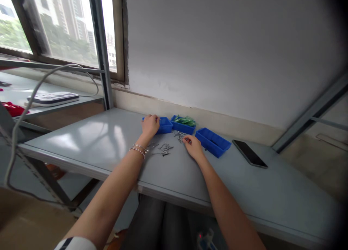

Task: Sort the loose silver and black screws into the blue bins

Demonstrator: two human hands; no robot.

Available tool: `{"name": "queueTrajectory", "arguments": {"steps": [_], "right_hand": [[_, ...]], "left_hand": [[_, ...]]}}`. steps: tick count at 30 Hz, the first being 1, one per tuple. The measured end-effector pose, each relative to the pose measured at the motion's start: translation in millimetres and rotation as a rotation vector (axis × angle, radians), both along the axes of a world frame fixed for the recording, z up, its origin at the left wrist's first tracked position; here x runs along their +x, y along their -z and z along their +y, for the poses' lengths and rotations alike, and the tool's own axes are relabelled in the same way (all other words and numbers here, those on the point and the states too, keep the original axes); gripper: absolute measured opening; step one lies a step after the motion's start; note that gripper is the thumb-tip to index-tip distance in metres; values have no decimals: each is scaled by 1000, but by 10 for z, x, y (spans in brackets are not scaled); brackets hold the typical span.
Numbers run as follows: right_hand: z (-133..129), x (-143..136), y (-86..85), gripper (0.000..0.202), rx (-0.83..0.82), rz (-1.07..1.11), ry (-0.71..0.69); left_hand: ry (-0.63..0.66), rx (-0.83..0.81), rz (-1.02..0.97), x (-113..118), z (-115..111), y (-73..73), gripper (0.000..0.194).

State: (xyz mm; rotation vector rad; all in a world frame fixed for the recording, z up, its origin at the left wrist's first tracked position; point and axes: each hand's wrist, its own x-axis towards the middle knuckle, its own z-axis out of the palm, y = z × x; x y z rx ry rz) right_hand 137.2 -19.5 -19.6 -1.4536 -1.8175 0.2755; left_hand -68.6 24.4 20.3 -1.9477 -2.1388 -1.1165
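My left hand [151,125] is over the near-left corner of a blue bin [166,124], its fingers curled together; whatever they hold is too small to make out. Beside a small group of screws [178,135], my right hand [193,146] has its fingertips pinched close to the tabletop. I cannot tell what is between them. Between my two forearms lies a loose pile of silver screws [164,148], with one dark screw [165,154] among them. A second blue bin [182,128] holds green plastic packets [185,120]. The third blue bin [213,142] has some dark small pieces inside.
A phone [249,154] lies on the grey table [174,177] to the right. Metal posts [102,47] frame the bench. At the left, a grey cable [16,134] loops down past a side shelf with a white device [54,98]. A wall closes off the back.
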Motion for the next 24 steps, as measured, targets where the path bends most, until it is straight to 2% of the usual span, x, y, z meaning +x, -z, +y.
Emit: {"name": "queueTrajectory", "arguments": {"steps": [14, 19, 21, 24], "right_hand": [[38, 7, 40, 13, -22, -41, -38], [-29, -37, 41, 18, -26, -124, -65], [-102, -124, 38, 25, 7, -231, -93], [-209, -296, 38, 32, 10, -387, -141]], "left_hand": [[-23, -91, 55, 14, 10, 53, 28], [-49, 0, 22, 74, -12, 32, 30], [-7, 49, 3, 155, -37, 38, 28], [153, 72, 14, 335, -96, 100, 25]]}}
